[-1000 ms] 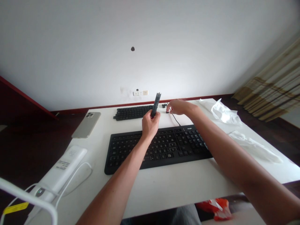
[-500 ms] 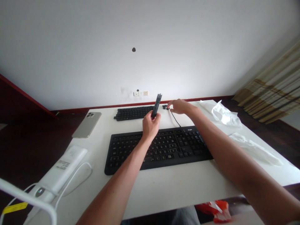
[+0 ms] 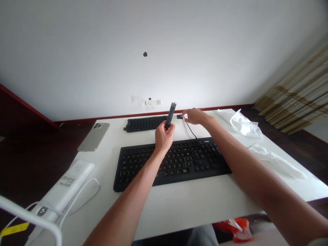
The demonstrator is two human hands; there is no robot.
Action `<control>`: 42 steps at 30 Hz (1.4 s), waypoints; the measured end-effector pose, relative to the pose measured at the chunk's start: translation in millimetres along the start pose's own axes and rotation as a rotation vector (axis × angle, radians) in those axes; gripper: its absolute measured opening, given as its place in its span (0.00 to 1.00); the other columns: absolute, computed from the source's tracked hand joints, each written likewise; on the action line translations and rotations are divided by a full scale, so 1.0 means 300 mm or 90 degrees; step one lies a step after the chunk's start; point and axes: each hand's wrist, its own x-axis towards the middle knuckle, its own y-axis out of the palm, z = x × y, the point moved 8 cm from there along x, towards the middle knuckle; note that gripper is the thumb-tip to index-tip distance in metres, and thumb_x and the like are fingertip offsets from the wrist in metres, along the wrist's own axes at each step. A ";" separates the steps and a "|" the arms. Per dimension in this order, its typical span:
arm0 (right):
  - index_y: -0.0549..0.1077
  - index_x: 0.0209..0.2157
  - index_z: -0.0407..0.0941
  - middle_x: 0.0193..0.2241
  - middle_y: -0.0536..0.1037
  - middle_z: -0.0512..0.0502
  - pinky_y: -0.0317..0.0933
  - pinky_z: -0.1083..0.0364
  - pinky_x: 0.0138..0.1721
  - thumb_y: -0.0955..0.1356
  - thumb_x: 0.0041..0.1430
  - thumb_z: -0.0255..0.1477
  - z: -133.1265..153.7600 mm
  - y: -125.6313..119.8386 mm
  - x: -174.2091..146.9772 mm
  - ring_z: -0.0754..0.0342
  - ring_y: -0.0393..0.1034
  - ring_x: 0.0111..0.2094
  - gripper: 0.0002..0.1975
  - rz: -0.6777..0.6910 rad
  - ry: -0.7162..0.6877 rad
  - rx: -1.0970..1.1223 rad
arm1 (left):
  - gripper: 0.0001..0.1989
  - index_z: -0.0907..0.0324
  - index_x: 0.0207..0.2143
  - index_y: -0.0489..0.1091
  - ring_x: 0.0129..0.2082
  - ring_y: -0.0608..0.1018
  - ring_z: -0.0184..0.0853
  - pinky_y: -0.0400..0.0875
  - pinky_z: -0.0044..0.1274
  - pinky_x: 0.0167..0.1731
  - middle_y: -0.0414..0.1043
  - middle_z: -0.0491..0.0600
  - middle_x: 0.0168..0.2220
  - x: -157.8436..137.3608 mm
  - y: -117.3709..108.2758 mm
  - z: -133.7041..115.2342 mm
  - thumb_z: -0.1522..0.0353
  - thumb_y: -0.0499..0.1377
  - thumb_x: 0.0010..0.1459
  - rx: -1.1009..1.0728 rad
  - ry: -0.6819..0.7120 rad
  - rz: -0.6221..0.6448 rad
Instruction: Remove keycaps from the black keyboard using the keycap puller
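Note:
My left hand [image 3: 164, 137] is closed round a slim dark bundle of stick-like pieces [image 3: 171, 114], held tilted up above the keyboard; its exact kind is unclear. At the table's far edge, my right hand [image 3: 195, 116] has its thumb and forefinger bent together at some small black pieces [image 3: 180, 117], which look like keycaps. Below both arms lies a wide black keyboard [image 3: 176, 167], with pale marks across its key places and a thin cable [image 3: 190, 128] running from its back. Behind it, left of the bundle, sits a block of black keycaps in rows [image 3: 145, 123].
A phone [image 3: 94, 136] lies at the table's left side. Nearer stands a white power strip [image 3: 68, 184] with a white cable [image 3: 77, 200]. Crumpled white plastic bags [image 3: 244, 124] rest on the right. The white tabletop [image 3: 194, 201] ends at a wall with sockets [image 3: 153, 102].
The view has shifted slightly. Both hands stay almost in place; the right fingers have moved a little to the left at the small black pieces.

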 end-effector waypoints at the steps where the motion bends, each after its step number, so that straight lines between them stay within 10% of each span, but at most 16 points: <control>1: 0.79 0.56 0.50 0.43 0.84 0.43 0.67 0.48 0.50 0.69 0.61 0.29 0.001 -0.001 -0.001 0.41 0.77 0.50 0.21 0.001 0.000 0.000 | 0.18 0.56 0.24 0.57 0.22 0.60 0.29 0.53 0.24 0.25 0.55 0.40 0.20 0.000 0.000 0.000 0.61 0.59 0.63 0.000 0.000 0.000; 20: 0.79 0.56 0.48 0.44 0.83 0.41 0.66 0.48 0.48 0.69 0.62 0.28 0.015 -0.086 -0.031 0.44 0.76 0.45 0.21 -0.040 -0.013 0.019 | 0.16 0.56 0.24 0.60 0.22 0.61 0.29 0.52 0.23 0.25 0.57 0.40 0.20 -0.003 0.002 -0.002 0.62 0.59 0.63 -0.001 0.009 0.003; 26: 0.75 0.58 0.47 0.40 0.82 0.44 0.66 0.53 0.42 0.73 0.60 0.43 0.220 -0.141 -0.163 0.49 0.74 0.40 0.27 0.164 -0.266 0.328 | 0.10 0.58 0.30 0.71 0.23 0.67 0.31 0.56 0.23 0.27 0.65 0.42 0.22 -0.007 0.007 -0.015 0.62 0.61 0.62 0.022 0.025 0.012; 29: 0.75 0.53 0.44 0.33 0.78 0.46 0.64 0.54 0.37 0.70 0.63 0.51 0.304 -0.181 -0.253 0.52 0.70 0.35 0.28 0.120 -0.340 0.533 | 0.09 0.58 0.36 0.76 0.25 0.70 0.33 0.59 0.23 0.29 0.72 0.45 0.26 -0.015 0.021 -0.029 0.62 0.61 0.63 0.054 0.060 0.035; 34: 0.73 0.40 0.43 0.24 0.65 0.54 0.56 0.55 0.32 0.65 0.72 0.46 0.246 -0.179 -0.354 0.57 0.59 0.27 0.19 -0.112 -0.286 0.679 | 0.06 0.54 0.32 0.74 0.24 0.71 0.35 0.57 0.24 0.30 0.73 0.45 0.25 -0.043 0.067 -0.042 0.64 0.61 0.62 0.197 0.111 0.097; 42: 0.75 0.46 0.43 0.26 0.69 0.51 0.61 0.53 0.37 0.66 0.71 0.44 0.132 -0.035 -0.390 0.55 0.63 0.30 0.18 -0.064 -0.238 0.790 | 0.01 0.51 0.34 0.74 0.23 0.74 0.38 0.57 0.24 0.28 0.73 0.44 0.23 -0.069 0.104 -0.039 0.66 0.63 0.58 0.351 0.115 0.146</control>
